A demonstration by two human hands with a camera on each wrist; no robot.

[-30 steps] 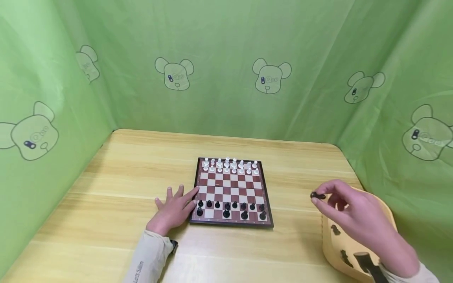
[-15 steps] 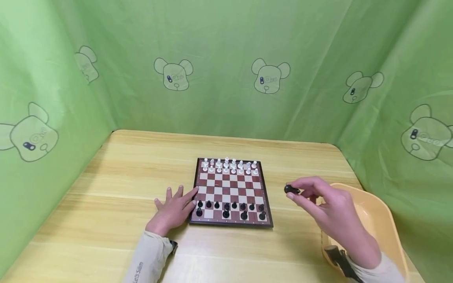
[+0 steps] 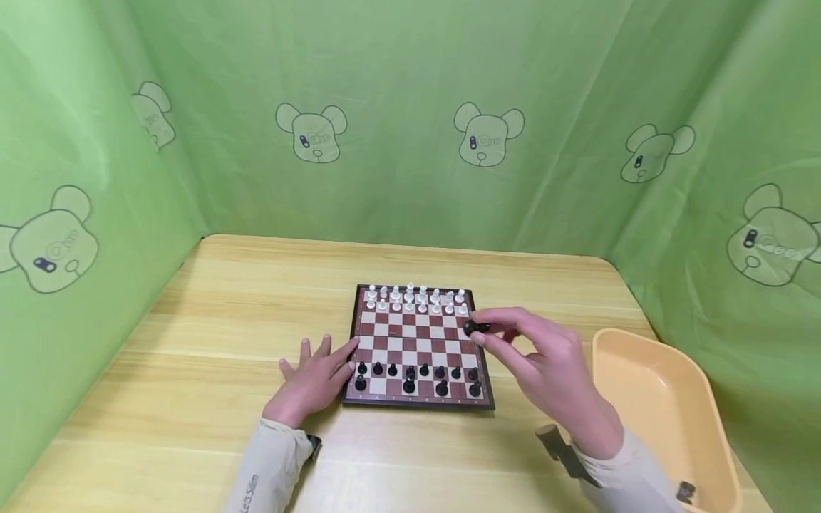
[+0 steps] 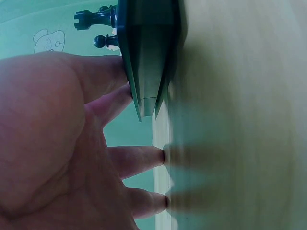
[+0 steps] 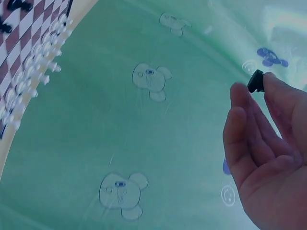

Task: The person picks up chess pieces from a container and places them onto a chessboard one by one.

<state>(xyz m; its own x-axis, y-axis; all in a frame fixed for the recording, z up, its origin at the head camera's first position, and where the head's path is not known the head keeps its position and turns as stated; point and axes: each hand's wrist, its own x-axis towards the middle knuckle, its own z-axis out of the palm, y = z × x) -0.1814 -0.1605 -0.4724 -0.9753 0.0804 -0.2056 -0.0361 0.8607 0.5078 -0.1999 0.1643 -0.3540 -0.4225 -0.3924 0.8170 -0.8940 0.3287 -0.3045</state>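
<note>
A chessboard (image 3: 404, 347) with red and white squares lies on the wooden table. White chess pieces (image 3: 422, 308) fill its two far rows. Black pawns (image 3: 424, 370) line the second row from the front, with gaps in the row before it. My left hand (image 3: 314, 381) has spread fingers, touching the board's left edge; in the left wrist view a black rook (image 4: 93, 18) stands above that edge. Between thumb and fingertips, my right hand (image 3: 545, 356) pinches a black chess piece (image 3: 471, 328) above the board's right side. Its base shows, but its kind is mostly hidden.
An orange-yellow tray (image 3: 667, 356) stands at the table's right edge, with a dark piece (image 3: 685, 491) in its near corner; my right sleeve hides part of it. Green curtains (image 3: 398, 192) with bear-head prints enclose the table on the far side and both sides.
My right hand has carried the black chess piece leftward from the tray to the board's right side. The left hand stays at the board's left edge.
</note>
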